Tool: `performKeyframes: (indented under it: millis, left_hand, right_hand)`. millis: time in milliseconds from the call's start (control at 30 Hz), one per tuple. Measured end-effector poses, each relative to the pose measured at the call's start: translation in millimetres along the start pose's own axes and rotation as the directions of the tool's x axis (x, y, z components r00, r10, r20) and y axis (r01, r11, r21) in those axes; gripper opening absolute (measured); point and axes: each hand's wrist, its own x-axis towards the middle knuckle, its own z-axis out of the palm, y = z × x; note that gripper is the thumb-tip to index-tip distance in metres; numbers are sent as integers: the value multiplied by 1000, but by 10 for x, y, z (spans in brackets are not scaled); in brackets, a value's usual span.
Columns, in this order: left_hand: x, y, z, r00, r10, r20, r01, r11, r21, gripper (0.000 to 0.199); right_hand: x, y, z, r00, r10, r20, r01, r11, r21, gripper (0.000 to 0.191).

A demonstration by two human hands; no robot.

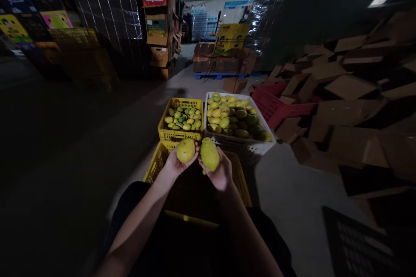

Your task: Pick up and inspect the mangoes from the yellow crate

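Note:
My left hand (174,163) holds a rounded yellow fruit (186,150), with the fingers wrapped beneath it. Close beside it, my right hand (223,172) grips a longer yellow-green fruit (209,154). Both hands are above a yellow crate (242,177) between my knees, whose inside is dark. Just beyond the hands stands a smaller-looking yellow crate (164,135) with several green and yellow fruits. To its right, a white crate (264,147) is heaped with several yellow and darker fruits.
Flattened and open cardboard boxes (351,110) pile up at the right, beside a tilted red crate (271,104). Farther back, a blue pallet (214,75) bears boxes, and a stack of cartons (157,26) stands left of it. A dark slotted object (360,242) lies at the lower right.

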Motion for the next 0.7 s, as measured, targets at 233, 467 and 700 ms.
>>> performKeyframes:
  millis: [233, 467, 700]
  left_hand:
    - [23, 36, 34, 993, 62, -103, -72, 993, -92, 15]
    - [27, 26, 6, 989, -6, -150, -3, 998, -56, 32]
    - [-6, 103, 89, 984, -84, -160, 95, 993, 64, 45]
  right_hand:
    - [5, 43, -19, 998, -56, -33, 52, 993, -102, 17]
    - [-37, 21, 51, 995, 54, -83, -63, 992, -110, 21]
    - [-9, 65, 70, 993, 114, -14, -115, 991, -74, 33]
